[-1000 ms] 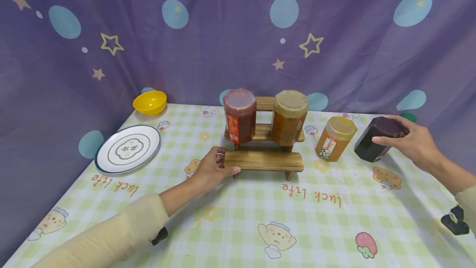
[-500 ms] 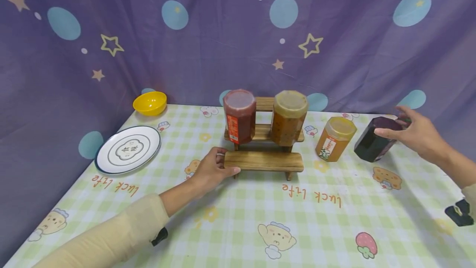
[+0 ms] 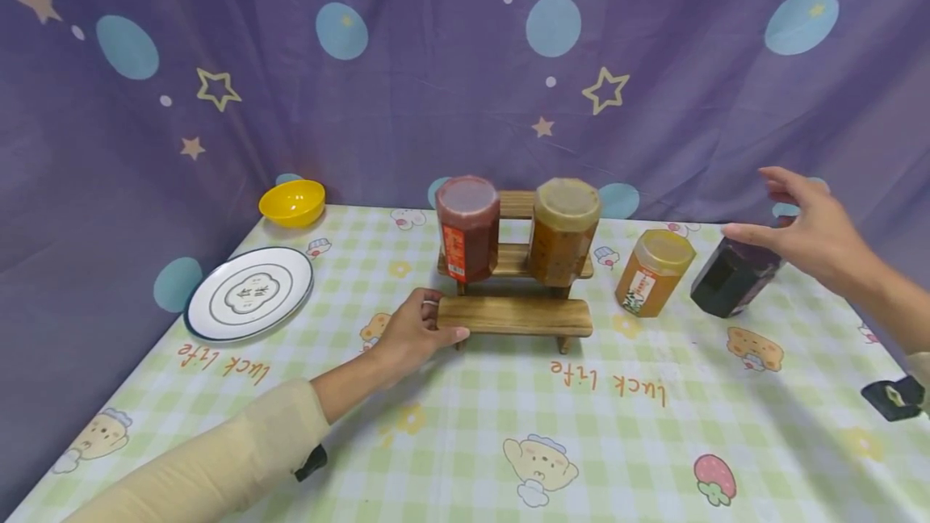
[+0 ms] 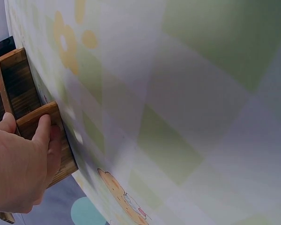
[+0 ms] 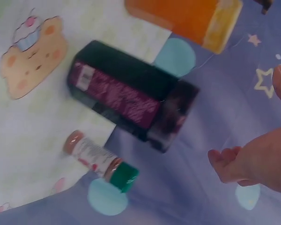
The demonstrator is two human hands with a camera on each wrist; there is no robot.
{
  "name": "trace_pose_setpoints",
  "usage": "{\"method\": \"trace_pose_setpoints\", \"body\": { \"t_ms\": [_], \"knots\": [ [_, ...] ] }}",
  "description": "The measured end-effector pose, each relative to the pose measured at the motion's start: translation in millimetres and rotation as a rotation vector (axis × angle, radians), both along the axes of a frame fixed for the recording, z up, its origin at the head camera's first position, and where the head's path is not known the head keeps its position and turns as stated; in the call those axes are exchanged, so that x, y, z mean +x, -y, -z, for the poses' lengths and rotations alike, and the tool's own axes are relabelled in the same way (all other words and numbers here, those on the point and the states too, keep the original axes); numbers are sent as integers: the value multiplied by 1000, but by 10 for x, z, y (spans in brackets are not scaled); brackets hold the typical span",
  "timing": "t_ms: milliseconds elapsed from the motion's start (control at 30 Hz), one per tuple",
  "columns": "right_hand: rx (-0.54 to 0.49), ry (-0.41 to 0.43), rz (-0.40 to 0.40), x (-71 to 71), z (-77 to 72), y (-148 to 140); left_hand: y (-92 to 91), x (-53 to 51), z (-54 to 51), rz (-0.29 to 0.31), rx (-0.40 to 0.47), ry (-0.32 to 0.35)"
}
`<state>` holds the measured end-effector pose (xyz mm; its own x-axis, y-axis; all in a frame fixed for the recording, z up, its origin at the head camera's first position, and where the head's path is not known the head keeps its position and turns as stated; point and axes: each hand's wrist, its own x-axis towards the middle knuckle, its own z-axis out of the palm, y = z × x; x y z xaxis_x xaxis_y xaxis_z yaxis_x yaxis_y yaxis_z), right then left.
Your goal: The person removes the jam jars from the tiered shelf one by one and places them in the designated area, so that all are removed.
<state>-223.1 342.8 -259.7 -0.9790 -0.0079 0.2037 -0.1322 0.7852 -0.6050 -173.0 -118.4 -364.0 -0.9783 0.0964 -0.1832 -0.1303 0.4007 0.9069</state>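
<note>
My left hand (image 3: 405, 336) grips the left end of the lowest step of a wooden stepped rack (image 3: 514, 315); the left wrist view shows its thumb and fingers around the board (image 4: 65, 154). On the middle step stand a jar of red contents (image 3: 468, 224) and a jar of amber contents (image 3: 565, 228). At the right, my right hand (image 3: 824, 236) hovers by the top of a dark jar (image 3: 729, 281), thumb and fingers spread apart. The right wrist view shows a gap between that hand and the dark jar (image 5: 122, 89). A yellow-orange jar (image 3: 656, 273) stands left of the dark one.
At the left lie a white plate (image 3: 218, 309) with a dark rim and, behind it, a yellow bowl (image 3: 293, 204). A small green-capped bottle (image 5: 96, 159) stands beside the dark jar in the right wrist view. A purple curtain (image 3: 407, 119) hangs behind the table.
My right hand has let go of the dark jar and risen above it, its fingers moving apart. The dark jar stays in place. My left hand keeps its hold on the rack.
</note>
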Motion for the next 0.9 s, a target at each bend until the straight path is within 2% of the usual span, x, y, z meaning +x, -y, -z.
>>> {"method": "trace_pose_setpoints", "body": {
  "t_ms": [167, 433, 900],
  "knots": [
    [-30, -42, -46, 22, -112, 107, -4, -1, -8, 2, -3, 0],
    [-67, -34, -114, 33, -258, 310, 3, 6, -14, 3, -6, 3],
    [-115, -58, -257, 98, -295, 720, -7, 13, -18, -1, -1, 4]
  ]
}}
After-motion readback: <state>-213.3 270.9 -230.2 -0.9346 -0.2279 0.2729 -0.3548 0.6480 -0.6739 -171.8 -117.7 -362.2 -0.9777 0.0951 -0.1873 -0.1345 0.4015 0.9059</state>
